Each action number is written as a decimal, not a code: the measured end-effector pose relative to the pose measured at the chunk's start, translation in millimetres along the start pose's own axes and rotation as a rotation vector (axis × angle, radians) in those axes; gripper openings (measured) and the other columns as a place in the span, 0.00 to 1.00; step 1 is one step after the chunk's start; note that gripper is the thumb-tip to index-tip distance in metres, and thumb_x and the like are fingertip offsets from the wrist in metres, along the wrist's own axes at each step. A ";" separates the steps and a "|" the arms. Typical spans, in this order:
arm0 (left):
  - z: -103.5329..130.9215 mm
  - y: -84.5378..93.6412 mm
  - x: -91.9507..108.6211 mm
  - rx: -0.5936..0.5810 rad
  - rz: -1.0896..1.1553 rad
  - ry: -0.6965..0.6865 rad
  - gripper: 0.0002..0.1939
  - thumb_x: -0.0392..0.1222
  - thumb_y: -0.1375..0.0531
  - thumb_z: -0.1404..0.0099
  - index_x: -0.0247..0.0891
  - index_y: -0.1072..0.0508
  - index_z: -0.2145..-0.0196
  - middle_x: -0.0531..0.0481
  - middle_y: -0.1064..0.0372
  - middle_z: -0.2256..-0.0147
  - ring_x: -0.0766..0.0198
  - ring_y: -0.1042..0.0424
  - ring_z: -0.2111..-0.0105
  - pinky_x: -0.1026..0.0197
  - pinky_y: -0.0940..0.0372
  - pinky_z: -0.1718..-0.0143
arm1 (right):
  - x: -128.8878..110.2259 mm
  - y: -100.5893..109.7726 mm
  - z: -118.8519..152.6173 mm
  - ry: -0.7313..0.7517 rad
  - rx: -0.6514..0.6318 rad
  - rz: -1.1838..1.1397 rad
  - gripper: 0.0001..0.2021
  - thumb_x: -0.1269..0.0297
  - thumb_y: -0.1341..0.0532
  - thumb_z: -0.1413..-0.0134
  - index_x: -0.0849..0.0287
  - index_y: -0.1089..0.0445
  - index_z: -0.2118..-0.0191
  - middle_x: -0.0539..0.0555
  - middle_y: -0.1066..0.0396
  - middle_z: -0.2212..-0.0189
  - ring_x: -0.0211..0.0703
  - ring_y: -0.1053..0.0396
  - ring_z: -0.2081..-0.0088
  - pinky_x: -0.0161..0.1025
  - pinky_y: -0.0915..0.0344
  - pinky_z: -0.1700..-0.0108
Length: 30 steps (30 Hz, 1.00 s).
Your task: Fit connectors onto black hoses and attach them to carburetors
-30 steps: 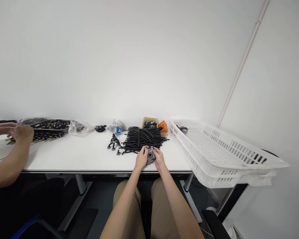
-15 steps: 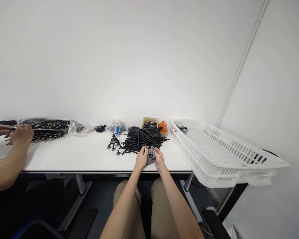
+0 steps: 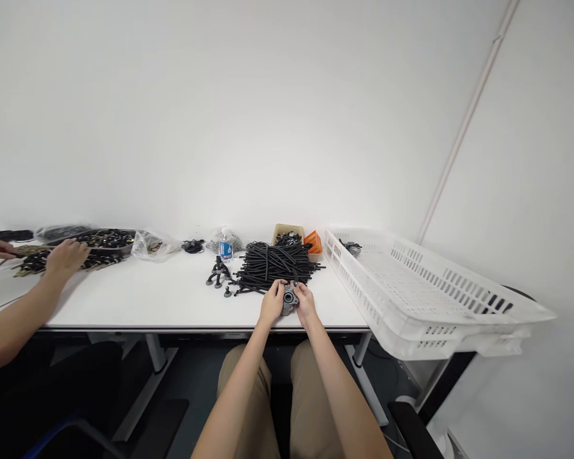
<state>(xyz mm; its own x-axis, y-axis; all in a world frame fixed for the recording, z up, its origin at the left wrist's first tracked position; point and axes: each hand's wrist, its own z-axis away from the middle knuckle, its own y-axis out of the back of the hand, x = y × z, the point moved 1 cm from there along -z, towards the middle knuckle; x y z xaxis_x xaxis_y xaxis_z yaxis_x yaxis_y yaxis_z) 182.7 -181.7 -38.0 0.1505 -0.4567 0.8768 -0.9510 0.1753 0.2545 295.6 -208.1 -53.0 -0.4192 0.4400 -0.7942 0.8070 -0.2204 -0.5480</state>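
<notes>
A grey metal fitting with a round bore and side lugs (image 3: 289, 299) sits between my two hands near the table's front edge. My left hand (image 3: 272, 302) is closed around its left side. On its other side, my right hand (image 3: 305, 302) grips it with the thumb near the top, where a small dark piece shows that I cannot make out. Just behind my hands lies a pile of black rubber hoses (image 3: 272, 264). Several short black pieces with grey round ends (image 3: 217, 274) stand left of the pile.
A large white plastic crate (image 3: 387, 306) stands at the right, a dark part (image 3: 351, 248) inside. Behind the hoses are a beige bin (image 3: 289, 228) and an orange basket (image 3: 314, 241). A labelled bottle (image 3: 226, 247) stands left. A co-worker's hands (image 3: 67, 257) work at far left.
My hands and the grey metal fitting have hardly moved. At far left, the co-worker's hands have parted, one reaching right over the parts by the tray.
</notes>
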 end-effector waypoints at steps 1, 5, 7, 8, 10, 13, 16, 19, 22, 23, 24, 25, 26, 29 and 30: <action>0.2 0.1 0.3 -0.001 0.002 -0.002 0.19 0.51 0.55 0.29 0.42 0.28 0.56 0.47 0.23 0.58 0.58 0.26 0.57 0.58 0.35 0.54 | 0.2 0.1 -0.3 0.002 0.002 0.001 0.14 0.56 0.28 0.62 0.58 0.25 0.69 0.51 0.23 0.69 0.42 0.28 0.66 0.38 0.34 0.59; 0.7 0.0 0.4 -0.001 0.010 -0.007 0.19 0.51 0.54 0.29 0.42 0.28 0.56 0.47 0.23 0.58 0.57 0.26 0.57 0.57 0.35 0.54 | -0.7 0.0 -0.3 -0.013 0.002 -0.001 0.13 0.56 0.28 0.60 0.58 0.25 0.69 0.51 0.24 0.70 0.42 0.28 0.67 0.38 0.34 0.60; 0.7 -0.3 -0.2 0.005 0.013 -0.009 0.18 0.50 0.54 0.29 0.41 0.29 0.56 0.47 0.24 0.58 0.58 0.26 0.57 0.58 0.35 0.53 | -1.3 -0.1 0.0 -0.024 0.000 -0.006 0.15 0.56 0.29 0.60 0.59 0.24 0.66 0.52 0.23 0.69 0.42 0.28 0.67 0.38 0.33 0.60; 0.6 -0.5 -0.5 0.008 0.015 -0.009 0.17 0.50 0.54 0.29 0.41 0.29 0.56 0.47 0.24 0.58 0.58 0.26 0.57 0.58 0.35 0.53 | -1.4 -0.1 0.1 -0.027 -0.001 -0.008 0.16 0.55 0.29 0.60 0.59 0.23 0.65 0.52 0.23 0.69 0.42 0.28 0.66 0.38 0.33 0.60; 0.5 -0.6 -0.8 0.008 0.017 -0.010 0.17 0.50 0.54 0.30 0.41 0.29 0.57 0.47 0.24 0.58 0.58 0.26 0.57 0.58 0.35 0.53 | -0.9 0.3 0.0 -0.026 -0.002 -0.008 0.17 0.55 0.29 0.60 0.59 0.23 0.64 0.52 0.23 0.68 0.43 0.27 0.66 0.38 0.33 0.59; 0.4 -0.2 -0.3 -0.004 0.018 -0.011 0.18 0.50 0.54 0.29 0.41 0.28 0.57 0.47 0.24 0.58 0.58 0.26 0.57 0.58 0.35 0.54 | 0.5 0.8 -0.5 -0.017 0.001 -0.003 0.16 0.54 0.29 0.61 0.59 0.23 0.66 0.52 0.23 0.69 0.43 0.28 0.66 0.39 0.33 0.60; 0.5 0.0 0.2 -0.010 0.020 -0.009 0.18 0.50 0.54 0.29 0.42 0.28 0.57 0.48 0.24 0.58 0.58 0.26 0.57 0.58 0.35 0.53 | 1.7 0.6 -0.2 -0.008 0.009 0.004 0.16 0.54 0.28 0.61 0.58 0.24 0.67 0.51 0.23 0.70 0.42 0.28 0.66 0.38 0.33 0.60; 0.6 -0.4 -0.4 -0.005 0.019 -0.007 0.18 0.50 0.54 0.29 0.42 0.28 0.56 0.48 0.24 0.58 0.58 0.26 0.57 0.58 0.35 0.53 | 1.3 0.2 0.9 0.005 0.020 0.014 0.17 0.54 0.30 0.59 0.57 0.26 0.64 0.51 0.23 0.68 0.42 0.27 0.65 0.38 0.33 0.59; 0.2 -0.8 -2.1 0.003 0.013 -0.013 0.18 0.51 0.54 0.29 0.42 0.28 0.55 0.47 0.24 0.57 0.58 0.26 0.57 0.58 0.35 0.53 | -2.6 0.6 -0.1 0.019 0.032 0.026 0.18 0.53 0.32 0.54 0.53 0.29 0.57 0.50 0.23 0.62 0.41 0.27 0.63 0.37 0.33 0.61; 0.0 -0.8 -2.7 0.005 0.010 -0.017 0.18 0.51 0.54 0.30 0.42 0.28 0.55 0.47 0.24 0.57 0.58 0.26 0.57 0.58 0.35 0.53 | -5.0 0.9 -1.5 0.024 0.034 0.036 0.18 0.53 0.32 0.54 0.52 0.30 0.57 0.50 0.23 0.60 0.41 0.27 0.63 0.36 0.33 0.62; -0.2 -0.7 -3.2 0.006 0.007 -0.021 0.18 0.51 0.54 0.30 0.42 0.28 0.55 0.47 0.24 0.57 0.58 0.27 0.57 0.58 0.35 0.53 | -7.9 1.3 -3.5 0.030 0.035 0.049 0.18 0.54 0.32 0.55 0.52 0.30 0.58 0.50 0.23 0.59 0.41 0.27 0.63 0.36 0.34 0.63; -0.4 -0.5 -3.6 0.004 0.004 -0.026 0.18 0.51 0.54 0.30 0.42 0.29 0.55 0.47 0.24 0.57 0.58 0.27 0.57 0.58 0.35 0.53 | -11.4 1.7 -6.0 0.037 0.035 0.068 0.17 0.54 0.31 0.56 0.52 0.30 0.60 0.51 0.23 0.59 0.41 0.28 0.63 0.35 0.34 0.64; -0.4 -0.3 -3.9 0.001 0.003 -0.031 0.18 0.51 0.54 0.30 0.42 0.29 0.55 0.48 0.24 0.57 0.58 0.27 0.57 0.58 0.35 0.53 | -15.3 2.2 -8.8 0.044 0.035 0.089 0.15 0.55 0.30 0.57 0.54 0.29 0.63 0.51 0.23 0.61 0.41 0.28 0.63 0.34 0.35 0.65; 0.1 1.0 -3.7 -0.003 -0.003 -0.033 0.18 0.51 0.54 0.30 0.42 0.29 0.55 0.48 0.24 0.58 0.58 0.26 0.58 0.58 0.35 0.53 | -27.6 3.1 -16.9 0.055 0.018 0.159 0.13 0.56 0.28 0.59 0.56 0.27 0.69 0.52 0.23 0.66 0.42 0.29 0.64 0.35 0.36 0.63; 0.4 1.4 -3.5 -0.003 -0.005 -0.029 0.18 0.50 0.54 0.30 0.42 0.29 0.55 0.48 0.24 0.58 0.58 0.26 0.59 0.58 0.35 0.53 | -31.3 3.2 -19.0 0.052 0.003 0.179 0.13 0.56 0.28 0.60 0.57 0.26 0.69 0.53 0.23 0.68 0.42 0.29 0.64 0.36 0.35 0.62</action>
<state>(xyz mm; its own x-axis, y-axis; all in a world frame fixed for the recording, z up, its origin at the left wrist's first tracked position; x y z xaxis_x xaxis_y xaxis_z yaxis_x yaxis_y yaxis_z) 180.7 -180.2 -40.9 0.1470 -0.4828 0.8633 -0.9495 0.1756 0.2599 319.2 -206.0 -24.9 -0.2466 0.4382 -0.8644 0.8654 -0.3020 -0.4000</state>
